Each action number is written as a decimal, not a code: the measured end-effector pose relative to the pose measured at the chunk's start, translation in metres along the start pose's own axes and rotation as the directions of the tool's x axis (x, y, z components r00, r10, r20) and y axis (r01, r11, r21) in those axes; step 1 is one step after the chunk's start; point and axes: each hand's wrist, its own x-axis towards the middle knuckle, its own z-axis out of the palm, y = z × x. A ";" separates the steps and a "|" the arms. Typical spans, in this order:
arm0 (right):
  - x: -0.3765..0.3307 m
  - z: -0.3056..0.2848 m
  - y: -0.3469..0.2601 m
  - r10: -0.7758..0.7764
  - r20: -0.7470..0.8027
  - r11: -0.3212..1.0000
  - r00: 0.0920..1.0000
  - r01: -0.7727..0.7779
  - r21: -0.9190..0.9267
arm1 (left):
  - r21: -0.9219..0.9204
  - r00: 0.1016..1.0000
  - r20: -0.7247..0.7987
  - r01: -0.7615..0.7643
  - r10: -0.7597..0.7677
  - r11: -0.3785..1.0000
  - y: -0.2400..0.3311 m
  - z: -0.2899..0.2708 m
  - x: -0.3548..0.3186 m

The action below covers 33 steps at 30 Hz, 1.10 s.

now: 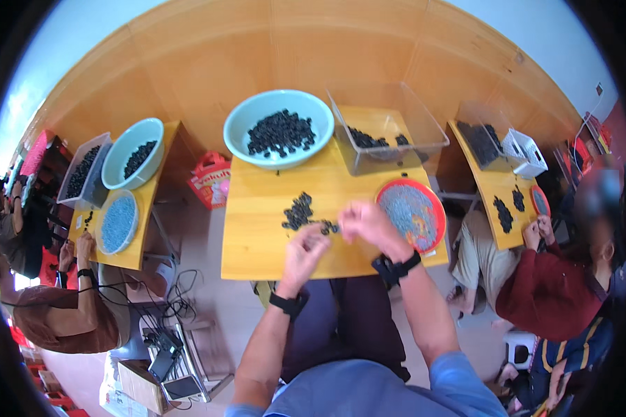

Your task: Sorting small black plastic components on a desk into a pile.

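Note:
My left hand [306, 251] is over the near part of the yellow table, with its fingertips pinched together at a small black part [329, 227]. To its right is my right hand [370, 224], its fingers curled and slightly blurred; whatever they may hold is too small to make out. A loose pile of small black parts [298, 210] lies on the table just beyond my left hand. Close beside my right hand sits a round red tray [439, 215] of tiny grey-blue pieces, some orange showing among them.
At the table's back stand a light-blue basin [233, 125] of black parts and a clear plastic bin [368, 163] with more of them. People work at side tables left [133, 257] and right [497, 233]. A red bag [210, 182] and tangled cables [177, 292] are on the left.

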 end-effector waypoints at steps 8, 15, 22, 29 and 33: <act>0.028 0.011 -0.037 -0.210 -0.180 0.908 0.961 0.123 -0.400 | -0.325 0.977 -0.201 -0.132 0.068 0.937 -0.007 -0.006 0.013; 0.020 0.033 0.021 -0.251 -0.120 0.597 0.961 0.055 -0.800 | -0.213 0.935 -0.349 -0.146 0.065 0.966 -0.005 -0.004 0.006; 0.031 0.044 0.018 -0.192 -0.191 0.574 0.962 -0.048 -0.818 | -0.097 0.931 -0.351 -0.140 0.098 0.985 -0.005 -0.006 0.006; 0.038 0.045 0.031 -0.231 -0.172 0.551 0.957 -0.017 -0.834 | -0.048 0.938 -0.335 -0.110 0.088 0.993 -0.005 -0.003 0.006; 0.039 0.044 0.034 -0.335 -0.162 0.614 0.928 0.085 -0.785 | -0.012 0.954 -0.289 -0.087 0.080 0.996 -0.006 -0.001 0.005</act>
